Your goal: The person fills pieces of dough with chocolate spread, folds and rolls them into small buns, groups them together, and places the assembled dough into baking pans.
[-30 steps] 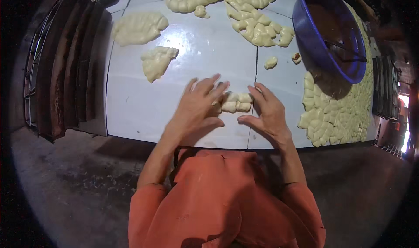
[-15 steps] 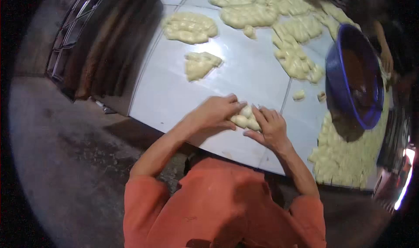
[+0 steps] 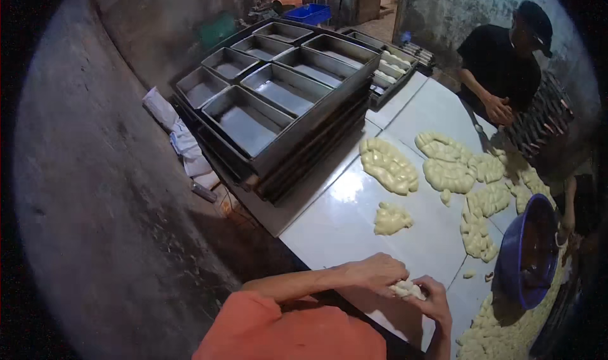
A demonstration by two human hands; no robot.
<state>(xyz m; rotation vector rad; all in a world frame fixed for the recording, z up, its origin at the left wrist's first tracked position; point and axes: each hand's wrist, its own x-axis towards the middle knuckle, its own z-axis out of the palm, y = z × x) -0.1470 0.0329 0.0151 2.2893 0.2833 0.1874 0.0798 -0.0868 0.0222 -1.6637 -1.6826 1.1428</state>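
My left hand and my right hand are at the near edge of the white tiled table, fingers curled around a short row of pale dough pieces from either side. My fingers partly hide that dough. Farther along lie a loose dough lump, larger segmented dough slabs and a broad dough sheet. A purple bowl with brown contents stands right of my hands, beside the sheet.
A stack of metal pan sets stands back left, with another dough-filled tray behind. A co-worker in black is at the back right, another person's arm beside the bowl. A grey wall or floor fills the left.
My view has swung up and leftward, bringing the pan stack and co-worker into sight. My fingers have closed in around the dough row from their wider spread.
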